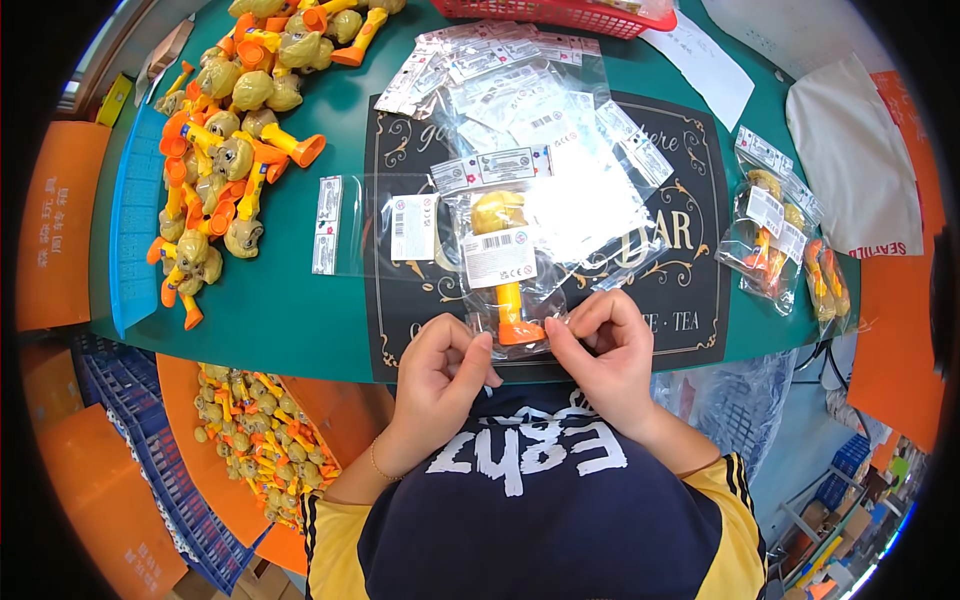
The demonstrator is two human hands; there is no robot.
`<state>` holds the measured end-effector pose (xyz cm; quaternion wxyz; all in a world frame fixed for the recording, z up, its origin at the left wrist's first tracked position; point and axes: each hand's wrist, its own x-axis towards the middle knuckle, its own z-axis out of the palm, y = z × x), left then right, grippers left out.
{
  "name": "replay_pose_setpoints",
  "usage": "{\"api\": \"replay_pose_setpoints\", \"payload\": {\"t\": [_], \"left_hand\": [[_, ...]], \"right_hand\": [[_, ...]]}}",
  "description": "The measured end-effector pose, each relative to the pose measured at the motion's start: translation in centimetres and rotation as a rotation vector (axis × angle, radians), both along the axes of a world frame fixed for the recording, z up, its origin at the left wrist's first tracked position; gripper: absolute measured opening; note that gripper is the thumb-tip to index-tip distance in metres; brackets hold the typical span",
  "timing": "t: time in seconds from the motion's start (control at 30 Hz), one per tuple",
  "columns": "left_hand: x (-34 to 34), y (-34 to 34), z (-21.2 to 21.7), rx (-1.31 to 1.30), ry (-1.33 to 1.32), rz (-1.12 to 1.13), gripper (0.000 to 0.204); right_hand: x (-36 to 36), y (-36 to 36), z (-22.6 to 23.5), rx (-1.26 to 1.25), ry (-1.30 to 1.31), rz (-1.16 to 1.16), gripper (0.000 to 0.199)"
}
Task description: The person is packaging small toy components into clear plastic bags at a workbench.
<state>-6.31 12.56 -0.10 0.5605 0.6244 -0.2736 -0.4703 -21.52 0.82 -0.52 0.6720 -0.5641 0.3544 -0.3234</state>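
In front of me lies a clear plastic bag with a printed header strip and a white label. Inside it is a toy with a tan wrinkled head, a yellow stem and an orange base. The thumb and fingers of my left hand are closed at the bag's lower left edge. My right hand pinches the lower right corner, next to the orange base. A flat bag with a label lies just left, and a pile of flat bags spreads beyond the bagged toy.
Loose toys heap at the left beside a blue tray. More toys fill an orange box below the table edge. Bagged toys lie at the right. A red basket and white paper are at the back.
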Motion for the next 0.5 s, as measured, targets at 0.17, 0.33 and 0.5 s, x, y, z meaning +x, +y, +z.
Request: {"api": "replay_pose_setpoints", "payload": {"t": [0.17,0.33,0.5], "left_hand": [[-0.05,-0.01,0.01,0.008,0.022,0.004,0.019],[-0.10,0.05,-0.25,-0.015,0.029,-0.003,0.013],[-0.37,-0.45,0.31,-0.061,0.096,0.062,0.032]], "right_hand": [[0.05,0.15,-0.04,0.083,-0.022,-0.028,0.028],[0.06,0.02,-0.10,0.069,-0.011,-0.027,0.031],[-0.08,-0.31,-0.02,0.045,0.001,-0.013,0.033]]}}
